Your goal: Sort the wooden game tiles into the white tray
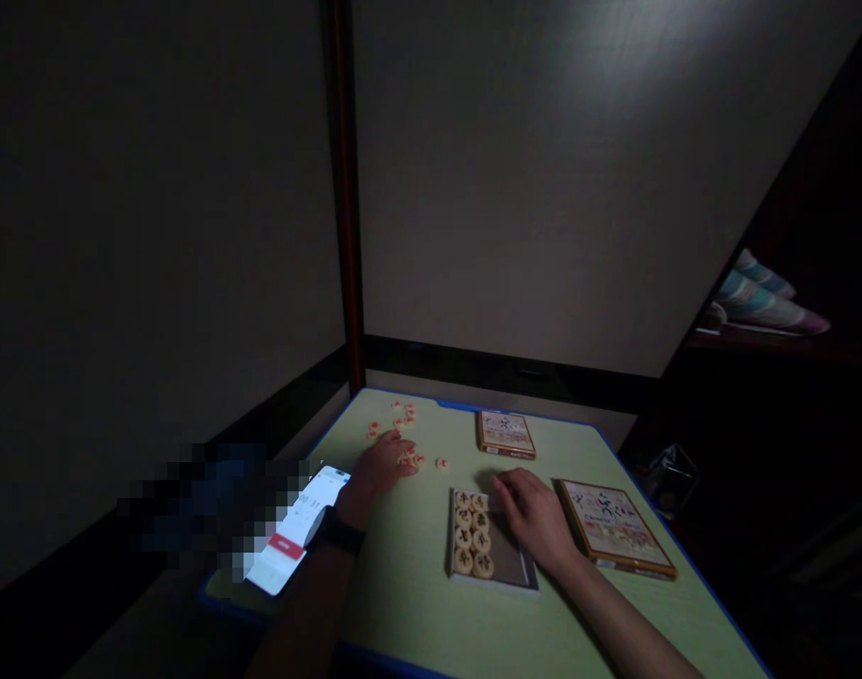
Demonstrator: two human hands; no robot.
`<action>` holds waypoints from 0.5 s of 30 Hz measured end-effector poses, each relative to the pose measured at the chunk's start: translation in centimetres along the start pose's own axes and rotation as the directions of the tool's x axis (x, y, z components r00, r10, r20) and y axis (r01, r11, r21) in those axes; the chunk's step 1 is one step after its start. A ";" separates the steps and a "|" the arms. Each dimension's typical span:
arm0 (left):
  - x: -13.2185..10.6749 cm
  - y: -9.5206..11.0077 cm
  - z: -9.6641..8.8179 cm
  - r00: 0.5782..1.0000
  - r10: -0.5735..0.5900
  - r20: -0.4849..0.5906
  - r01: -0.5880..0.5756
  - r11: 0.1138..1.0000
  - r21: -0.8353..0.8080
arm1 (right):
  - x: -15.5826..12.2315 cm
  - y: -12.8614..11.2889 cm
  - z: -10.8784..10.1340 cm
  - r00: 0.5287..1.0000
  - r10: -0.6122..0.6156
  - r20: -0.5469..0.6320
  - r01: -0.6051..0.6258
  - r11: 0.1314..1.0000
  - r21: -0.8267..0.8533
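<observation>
At the table's left side my left hand (385, 464) has its fingers curved round a few red-marked Chinese chess pieces (420, 459). One more red-marked piece (442, 463) lies just right of them, and several others (409, 419) are scattered behind. A shallow open tray (507, 556) stands near the front, its left part filled with two columns of dark-marked Chinese chess pieces (482, 540). Over the tray's right edge, my right hand (531, 509) is loosely closed with curled fingers; what is inside them, if anything, is hidden.
A lit phone (290, 542) showing a timer leans at the left edge by my left wrist. Two flat illustrated boxes, one at the back (506, 434) and one at the right (619, 528), lie on the blue-edged table (431, 622). Walls stand behind and left.
</observation>
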State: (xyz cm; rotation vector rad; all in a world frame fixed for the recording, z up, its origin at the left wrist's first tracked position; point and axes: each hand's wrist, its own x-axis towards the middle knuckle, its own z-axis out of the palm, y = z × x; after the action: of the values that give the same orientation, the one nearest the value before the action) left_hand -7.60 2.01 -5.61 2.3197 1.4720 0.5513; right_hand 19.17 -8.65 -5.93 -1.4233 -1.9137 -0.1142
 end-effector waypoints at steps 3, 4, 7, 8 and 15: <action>0.0 -0.2 0.2 1.000 0.024 -0.009 -0.025 1.000 -0.004 | 0.0 0.0 -0.1 1.000 0.001 0.005 -0.001 1.000 -0.003; 0.0 -0.2 0.3 0.999 0.032 -0.015 -0.032 0.999 -0.010 | 0.0 0.0 -0.1 1.000 0.001 0.008 -0.001 1.000 -0.002; -0.1 -0.2 0.3 0.998 0.042 -0.037 -0.043 0.999 -0.023 | 0.0 -0.1 -0.1 1.000 0.000 0.002 0.000 1.000 0.004; -0.1 -0.1 0.2 0.998 0.038 -0.046 -0.039 0.999 -0.021 | 0.0 -0.1 -0.1 1.000 0.000 -0.003 0.000 1.000 0.004; -0.4 0.9 -0.3 1.000 -0.002 -0.010 0.002 1.000 0.022 | 0.0 -0.1 -0.1 1.000 -0.002 0.015 0.002 1.000 -0.011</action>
State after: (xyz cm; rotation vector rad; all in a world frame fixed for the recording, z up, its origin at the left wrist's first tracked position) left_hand -7.24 1.29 -4.97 2.3351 1.4913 0.5495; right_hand 19.19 -8.72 -5.78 -1.4329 -1.9301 -0.1150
